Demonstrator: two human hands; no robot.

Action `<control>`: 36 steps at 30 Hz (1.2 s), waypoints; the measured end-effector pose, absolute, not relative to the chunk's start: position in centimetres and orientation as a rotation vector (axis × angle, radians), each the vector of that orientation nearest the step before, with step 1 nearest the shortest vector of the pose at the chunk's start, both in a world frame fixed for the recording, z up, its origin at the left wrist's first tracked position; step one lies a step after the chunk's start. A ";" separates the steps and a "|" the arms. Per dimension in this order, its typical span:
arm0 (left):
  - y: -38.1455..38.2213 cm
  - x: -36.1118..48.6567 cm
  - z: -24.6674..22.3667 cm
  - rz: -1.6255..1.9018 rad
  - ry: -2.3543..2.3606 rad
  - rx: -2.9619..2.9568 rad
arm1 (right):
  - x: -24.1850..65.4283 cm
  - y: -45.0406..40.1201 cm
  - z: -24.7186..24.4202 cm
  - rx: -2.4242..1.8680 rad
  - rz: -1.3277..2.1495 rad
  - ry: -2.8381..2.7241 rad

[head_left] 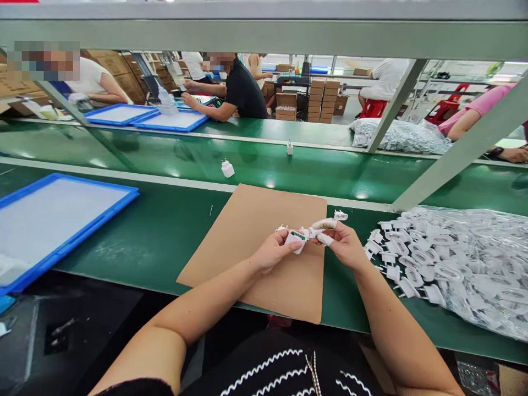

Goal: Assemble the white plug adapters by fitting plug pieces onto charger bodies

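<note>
Holding a white housing (292,246) in your left hand (270,252), you have its open end facing up, with green showing inside, so this unit looks only partway together. Your right hand (347,247), white coverings on its fingertips, is pinched on a small white piece (310,233) right by it; the hands are close together, but whether they touch you cannot tell from here. What exactly that piece is, your fingers hide.

Under them, at the centre of the frame, lies a brown cardboard sheet (251,236). One loose pronged cap (340,215) sits just beyond its upper right corner.

Farther out, at the right of the frame, a large heap of pronged caps (421,275) spreads from clear plastic, so plenty seem left to use. Upper centre, on the green belt (177,157), two pronged adapters, one nearer you (227,169) and one farther off (289,148), look closed up. At the left, your blue-rimmed tray (74,220) holds something white near its lower edge.
</note>
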State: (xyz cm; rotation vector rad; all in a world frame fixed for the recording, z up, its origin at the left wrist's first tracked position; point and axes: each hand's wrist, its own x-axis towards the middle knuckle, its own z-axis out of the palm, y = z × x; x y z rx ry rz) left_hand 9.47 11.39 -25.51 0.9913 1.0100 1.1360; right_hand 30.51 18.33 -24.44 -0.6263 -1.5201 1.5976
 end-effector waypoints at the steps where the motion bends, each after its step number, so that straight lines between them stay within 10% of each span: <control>1: 11.4 9.2 -25.3 1.147 0.998 1.005 | 30.5 18.3 -24.4 -0.614 1.575 -1.516; 36: 10.3 8.7 -25.3 1.155 0.966 1.243 | 29.3 16.2 -25.1 -0.745 1.631 -1.464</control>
